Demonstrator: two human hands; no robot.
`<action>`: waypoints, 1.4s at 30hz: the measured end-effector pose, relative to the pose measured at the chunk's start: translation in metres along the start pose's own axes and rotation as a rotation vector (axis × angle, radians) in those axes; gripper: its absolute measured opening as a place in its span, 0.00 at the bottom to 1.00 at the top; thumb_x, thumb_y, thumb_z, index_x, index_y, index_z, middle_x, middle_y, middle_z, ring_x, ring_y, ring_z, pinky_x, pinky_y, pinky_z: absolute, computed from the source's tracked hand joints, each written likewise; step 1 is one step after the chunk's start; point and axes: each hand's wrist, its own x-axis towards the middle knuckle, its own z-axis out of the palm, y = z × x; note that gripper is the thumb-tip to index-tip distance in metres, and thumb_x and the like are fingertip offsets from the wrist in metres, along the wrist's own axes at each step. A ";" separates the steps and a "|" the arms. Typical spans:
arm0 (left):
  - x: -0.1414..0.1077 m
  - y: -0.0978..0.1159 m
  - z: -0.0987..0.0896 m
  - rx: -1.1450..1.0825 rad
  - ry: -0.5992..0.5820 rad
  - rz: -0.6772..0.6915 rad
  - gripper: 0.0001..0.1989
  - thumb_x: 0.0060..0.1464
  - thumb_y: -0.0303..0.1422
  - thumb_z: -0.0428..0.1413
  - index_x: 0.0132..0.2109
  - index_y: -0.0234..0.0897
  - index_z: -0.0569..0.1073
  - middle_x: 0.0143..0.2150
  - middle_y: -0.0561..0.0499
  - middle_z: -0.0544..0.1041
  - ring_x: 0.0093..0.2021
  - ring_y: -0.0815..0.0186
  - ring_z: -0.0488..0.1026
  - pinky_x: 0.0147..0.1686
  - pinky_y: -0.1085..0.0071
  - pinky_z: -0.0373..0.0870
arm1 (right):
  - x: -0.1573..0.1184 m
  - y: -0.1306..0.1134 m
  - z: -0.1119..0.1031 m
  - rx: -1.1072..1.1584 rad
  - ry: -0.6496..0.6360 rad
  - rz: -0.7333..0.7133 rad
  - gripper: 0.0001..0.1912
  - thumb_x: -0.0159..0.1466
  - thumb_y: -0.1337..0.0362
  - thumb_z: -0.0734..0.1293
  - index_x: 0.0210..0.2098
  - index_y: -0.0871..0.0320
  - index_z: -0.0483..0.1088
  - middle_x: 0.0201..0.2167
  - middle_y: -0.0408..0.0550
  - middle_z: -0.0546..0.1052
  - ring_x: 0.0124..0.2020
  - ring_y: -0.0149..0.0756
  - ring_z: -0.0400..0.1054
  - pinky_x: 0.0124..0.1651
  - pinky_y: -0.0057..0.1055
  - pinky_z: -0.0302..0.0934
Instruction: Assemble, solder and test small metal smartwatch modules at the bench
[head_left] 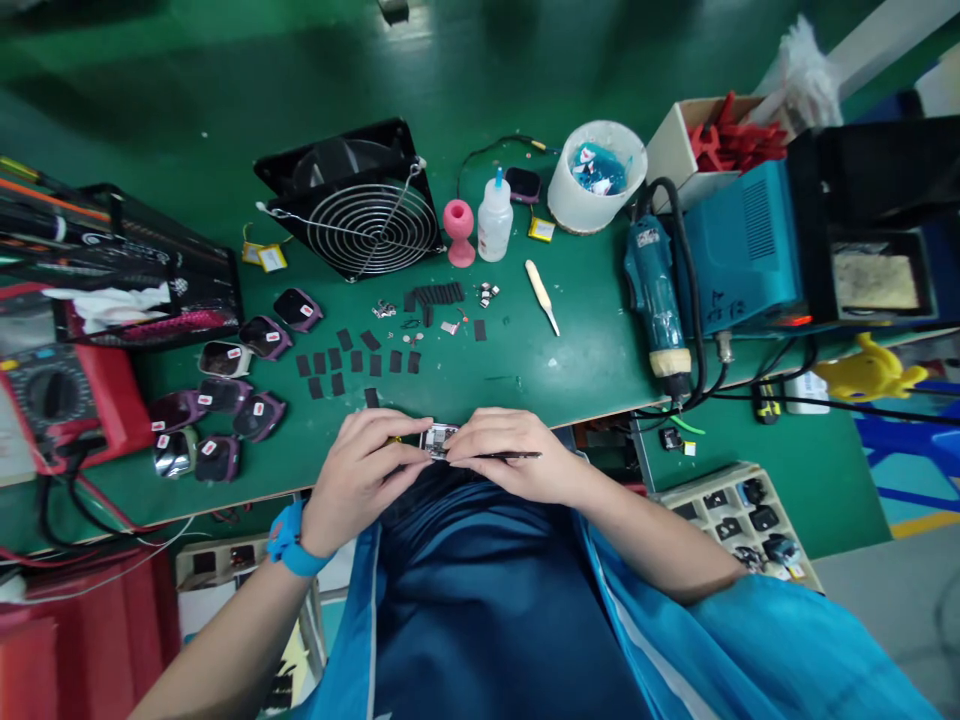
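Note:
At the front edge of the green bench, my left hand [375, 455] is closed on a small electronic device [437, 440] with its inner parts showing. My right hand [514, 450] touches the device's right side and has dark tweezers [517, 455] pinched in its fingers, the far end sticking out to the right. The tips of the tweezers are hidden by my fingers. A yellow bit shows by my left fingertips. Several black rectangular pads [376, 364] lie on the bench just beyond my hands.
Watch cases [257, 416] lie at the left, near a red multimeter [67, 395]. A fan [367, 215], pink holder [459, 233], bottle [495, 220] and white tub [596, 210] stand behind. An electric screwdriver [655, 290] and blue soldering station [739, 250] are right; a parts tray [675, 490] sits lower right.

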 end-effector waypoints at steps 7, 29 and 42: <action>0.001 0.001 -0.001 0.041 -0.003 0.047 0.04 0.65 0.28 0.59 0.43 0.42 0.78 0.49 0.48 0.83 0.48 0.60 0.77 0.46 0.61 0.71 | 0.000 0.002 -0.001 -0.020 -0.031 -0.045 0.08 0.72 0.67 0.66 0.41 0.60 0.78 0.41 0.53 0.84 0.42 0.36 0.78 0.49 0.36 0.74; -0.004 0.003 -0.001 -0.044 0.016 -0.037 0.03 0.66 0.31 0.60 0.40 0.41 0.76 0.50 0.50 0.84 0.48 0.62 0.77 0.47 0.62 0.69 | 0.002 -0.001 0.008 -0.014 0.072 -0.088 0.05 0.71 0.69 0.68 0.43 0.58 0.78 0.42 0.53 0.84 0.51 0.40 0.79 0.56 0.40 0.74; -0.003 0.005 0.000 -0.061 0.027 -0.055 0.05 0.64 0.30 0.61 0.37 0.40 0.75 0.49 0.50 0.84 0.48 0.61 0.77 0.46 0.62 0.69 | 0.003 -0.002 0.011 -0.030 0.096 -0.072 0.05 0.70 0.69 0.69 0.42 0.58 0.79 0.40 0.52 0.85 0.48 0.39 0.80 0.55 0.39 0.75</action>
